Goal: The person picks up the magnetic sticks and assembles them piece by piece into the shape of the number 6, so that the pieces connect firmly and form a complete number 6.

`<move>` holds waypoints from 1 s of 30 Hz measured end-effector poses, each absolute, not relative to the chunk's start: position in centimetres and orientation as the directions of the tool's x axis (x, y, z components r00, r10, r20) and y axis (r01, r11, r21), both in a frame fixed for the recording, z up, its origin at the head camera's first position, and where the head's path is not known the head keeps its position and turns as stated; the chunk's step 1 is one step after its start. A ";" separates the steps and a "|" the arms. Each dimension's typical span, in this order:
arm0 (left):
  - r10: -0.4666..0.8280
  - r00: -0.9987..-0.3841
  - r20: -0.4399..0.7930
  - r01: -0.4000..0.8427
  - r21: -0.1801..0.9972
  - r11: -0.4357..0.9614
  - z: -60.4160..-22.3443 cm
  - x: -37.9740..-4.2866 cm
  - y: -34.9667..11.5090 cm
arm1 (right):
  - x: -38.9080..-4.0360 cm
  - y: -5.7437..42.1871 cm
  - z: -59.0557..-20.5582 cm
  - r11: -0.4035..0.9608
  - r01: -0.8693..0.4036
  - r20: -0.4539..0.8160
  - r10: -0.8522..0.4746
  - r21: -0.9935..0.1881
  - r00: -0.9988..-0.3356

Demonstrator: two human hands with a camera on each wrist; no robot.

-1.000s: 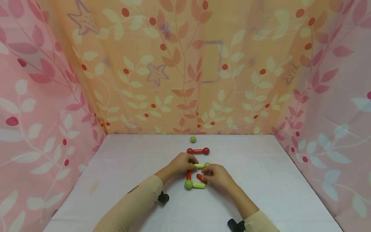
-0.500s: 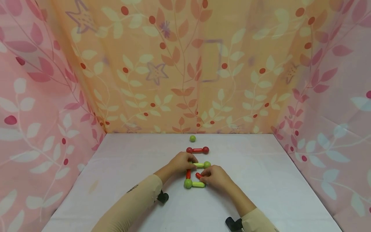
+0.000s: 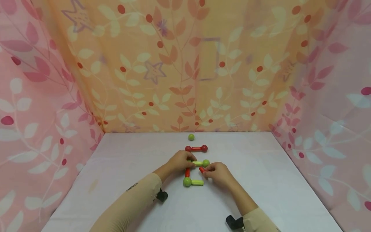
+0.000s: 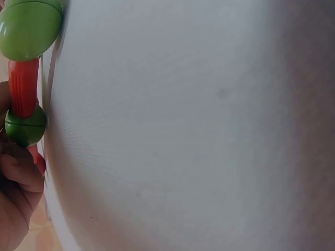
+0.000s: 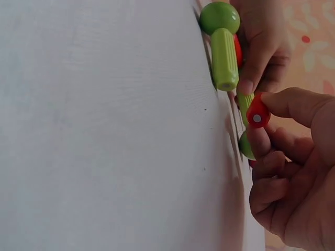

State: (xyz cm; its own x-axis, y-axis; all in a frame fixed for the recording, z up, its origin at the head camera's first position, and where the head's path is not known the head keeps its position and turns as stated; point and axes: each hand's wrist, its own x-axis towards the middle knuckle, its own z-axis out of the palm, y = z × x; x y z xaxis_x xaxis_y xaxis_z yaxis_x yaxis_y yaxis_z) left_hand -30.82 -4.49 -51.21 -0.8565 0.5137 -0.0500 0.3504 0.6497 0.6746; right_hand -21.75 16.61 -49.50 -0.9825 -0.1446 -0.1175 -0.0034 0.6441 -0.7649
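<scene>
My left hand [image 3: 181, 160] grips the corner green ball [image 4: 25, 125] of a magnetic stick-and-ball shape; in the head view the hand mostly covers that ball. From this corner a light-green stick [image 3: 198, 163] runs right to another green ball [image 3: 206, 163]. A red stick [image 3: 187, 172] runs toward the near green ball [image 3: 187, 181], which has a second light-green stick [image 3: 197, 182] pointing right. My right hand [image 3: 218, 172] pinches a loose red stick [image 5: 257, 112] between thumb and fingers, its silver magnet end visible. That stick sits tilted just below the right-hand ball; contact cannot be told.
Behind the shape, a red stick [image 3: 196, 149] with a red ball at each end lies on the white tabletop [image 3: 139, 145]. Farther back is a single green ball [image 3: 191, 137]. Patterned cloth walls [image 3: 174, 80] enclose the back and sides.
My right hand has lifted the red stick from between the two light-green sticks and moved it away from me, toward the right-hand green ball. My left hand keeps its hold on the corner.
</scene>
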 end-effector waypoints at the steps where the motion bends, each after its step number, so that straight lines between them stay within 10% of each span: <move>1: 0.514 -0.856 -0.052 0.349 0.676 0.649 -51.2 -30.8 -4.5 | -21.7 16.7 -49.5 0.637 0.015 -0.127 -0.130 -0.771 -0.983; 30: 0.511 -0.858 -0.059 0.334 0.690 0.641 -50.9 -30.5 -4.5 | -20.6 16.7 -50.2 0.316 0.385 -0.328 0.220 -0.867 -0.919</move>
